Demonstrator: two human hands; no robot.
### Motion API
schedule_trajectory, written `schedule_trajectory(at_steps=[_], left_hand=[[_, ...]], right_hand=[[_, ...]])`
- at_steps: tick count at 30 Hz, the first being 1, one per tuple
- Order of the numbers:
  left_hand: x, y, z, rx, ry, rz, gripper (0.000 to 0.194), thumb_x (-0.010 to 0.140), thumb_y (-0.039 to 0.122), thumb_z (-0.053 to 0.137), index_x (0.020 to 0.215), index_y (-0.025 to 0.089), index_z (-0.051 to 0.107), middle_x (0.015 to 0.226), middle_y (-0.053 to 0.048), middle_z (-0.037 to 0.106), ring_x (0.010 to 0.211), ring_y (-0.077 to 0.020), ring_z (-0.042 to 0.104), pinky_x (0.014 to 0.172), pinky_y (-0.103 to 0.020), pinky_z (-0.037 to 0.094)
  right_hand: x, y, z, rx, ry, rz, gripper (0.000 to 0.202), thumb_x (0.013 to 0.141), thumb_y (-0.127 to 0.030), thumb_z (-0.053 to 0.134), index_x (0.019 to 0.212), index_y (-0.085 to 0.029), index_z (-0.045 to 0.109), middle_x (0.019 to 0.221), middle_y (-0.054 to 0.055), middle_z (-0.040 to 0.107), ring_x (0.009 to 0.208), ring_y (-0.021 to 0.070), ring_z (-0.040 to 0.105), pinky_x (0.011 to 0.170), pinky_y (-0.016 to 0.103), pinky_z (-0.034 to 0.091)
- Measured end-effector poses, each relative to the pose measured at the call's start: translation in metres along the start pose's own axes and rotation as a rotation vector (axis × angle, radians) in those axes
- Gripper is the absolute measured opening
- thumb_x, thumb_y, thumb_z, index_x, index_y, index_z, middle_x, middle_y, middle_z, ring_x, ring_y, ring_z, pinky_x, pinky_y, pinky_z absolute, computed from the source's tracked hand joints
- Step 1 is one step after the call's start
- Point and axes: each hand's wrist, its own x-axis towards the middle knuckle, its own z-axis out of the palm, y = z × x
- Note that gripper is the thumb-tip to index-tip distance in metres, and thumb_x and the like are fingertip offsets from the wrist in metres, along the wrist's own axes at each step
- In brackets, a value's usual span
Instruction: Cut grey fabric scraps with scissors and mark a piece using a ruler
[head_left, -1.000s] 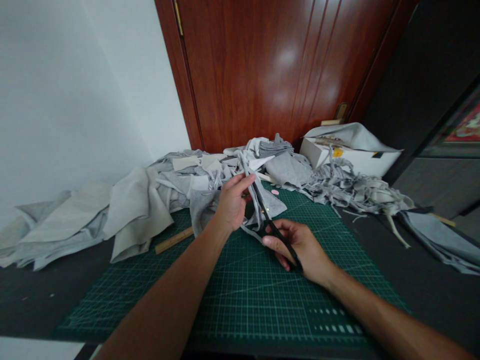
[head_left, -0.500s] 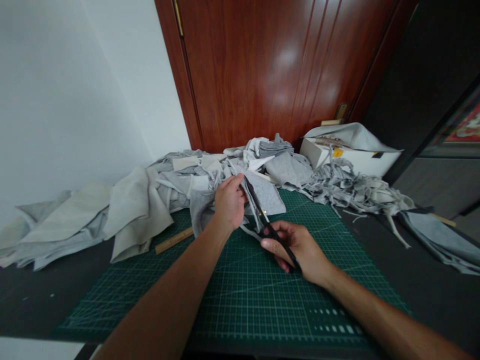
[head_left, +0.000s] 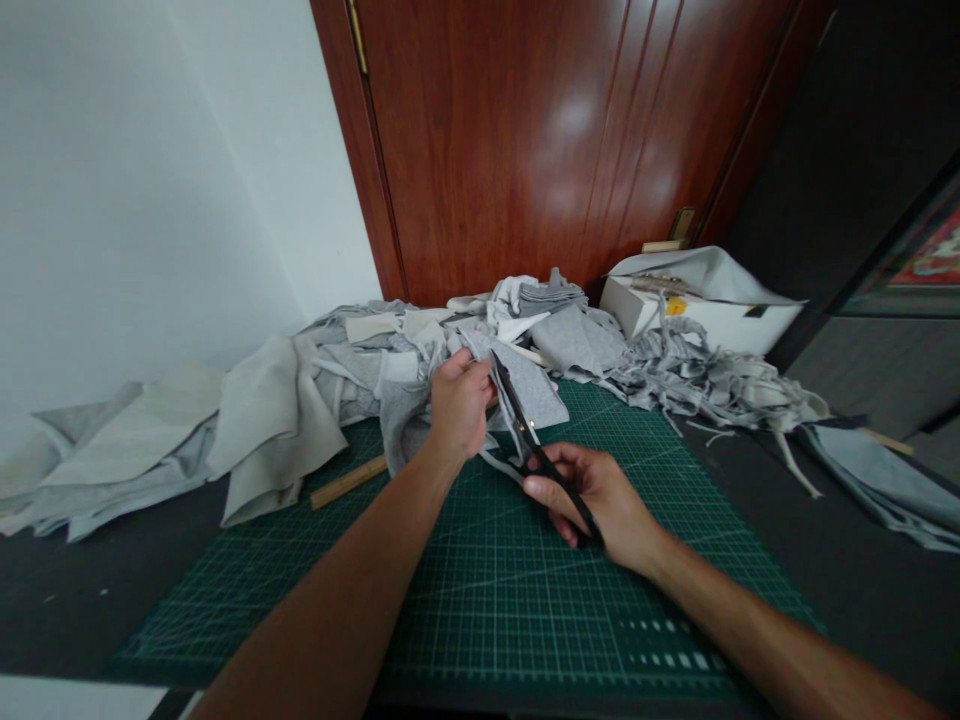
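My left hand (head_left: pixel 459 405) pinches the near edge of a grey fabric piece (head_left: pixel 536 392) and holds it up off the green cutting mat (head_left: pixel 480 590). My right hand (head_left: pixel 600 500) grips black scissors (head_left: pixel 529 435) by their handles. The blades point up and away, their tips against the cloth just right of my left fingers. A thin cut strip of the cloth (head_left: pixel 499 463) trails down between both hands onto the mat.
A heap of grey fabric scraps (head_left: pixel 375 360) lies behind the mat, with tangled strips (head_left: pixel 705 380) to the right. A wooden ruler (head_left: pixel 349 480) pokes out under the cloth. A white box (head_left: pixel 697 300) stands by the red wooden door (head_left: pixel 540 140).
My left hand has lowered and drawn the cloth closer, so the piece now lies flatter. The scissors shifted slightly left along the cloth; the right hand barely moved.
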Motion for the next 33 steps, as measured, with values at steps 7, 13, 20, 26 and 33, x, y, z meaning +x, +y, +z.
schedule_trajectory(at_steps=[7, 13, 20, 26, 33], left_hand=[[-0.002, 0.007, -0.001, 0.083, -0.085, -0.053, 0.021, 0.062, 0.019, 0.074, 0.082, 0.018, 0.069, 0.071, 0.001, 0.068, 0.058, -0.0131, 0.062, 0.061, -0.026, 0.051], [0.000, 0.008, -0.005, 0.131, -0.084, -0.056, 0.014, 0.062, 0.022, 0.070, 0.075, 0.020, 0.067, 0.064, 0.002, 0.062, 0.052, -0.0123, 0.055, 0.060, -0.027, 0.051], [0.001, 0.004, -0.008, 0.182, -0.113, -0.075, 0.009, 0.061, 0.022, 0.069, 0.070, 0.021, 0.069, 0.064, -0.002, 0.065, 0.054, -0.0163, 0.059, 0.060, -0.030, 0.051], [0.000, 0.004, -0.008, 0.203, -0.124, -0.097, 0.007, 0.061, 0.021, 0.068, 0.067, 0.021, 0.069, 0.062, -0.003, 0.065, 0.055, -0.0168, 0.061, 0.060, -0.030, 0.051], [0.001, 0.005, -0.008, 0.197, -0.096, -0.090, 0.006, 0.059, 0.021, 0.067, 0.065, 0.020, 0.069, 0.060, -0.002, 0.063, 0.052, -0.0152, 0.057, 0.059, -0.030, 0.051]], right_hand=[[0.000, -0.007, 0.000, 0.037, 0.025, 0.032, 0.058, 0.068, -0.057, 0.093, 0.094, -0.017, 0.060, 0.049, -0.010, 0.057, 0.034, 0.0076, 0.047, 0.033, 0.018, 0.036], [-0.002, -0.013, -0.002, 0.050, -0.003, 0.056, 0.061, 0.063, -0.057, 0.095, 0.094, -0.018, 0.061, 0.049, -0.008, 0.059, 0.036, 0.0095, 0.049, 0.035, 0.019, 0.038], [-0.002, -0.013, -0.003, 0.040, 0.007, 0.039, 0.060, 0.065, -0.060, 0.094, 0.093, -0.018, 0.062, 0.050, -0.008, 0.058, 0.036, 0.0100, 0.049, 0.036, 0.021, 0.039], [-0.002, -0.011, -0.003, 0.030, -0.003, 0.015, 0.057, 0.068, -0.061, 0.091, 0.092, -0.018, 0.061, 0.048, -0.009, 0.056, 0.035, 0.0097, 0.047, 0.036, 0.021, 0.037], [-0.002, -0.009, -0.004, -0.008, -0.011, -0.017, 0.055, 0.074, -0.064, 0.087, 0.092, -0.019, 0.060, 0.048, -0.010, 0.052, 0.034, 0.0083, 0.043, 0.034, 0.020, 0.032]])
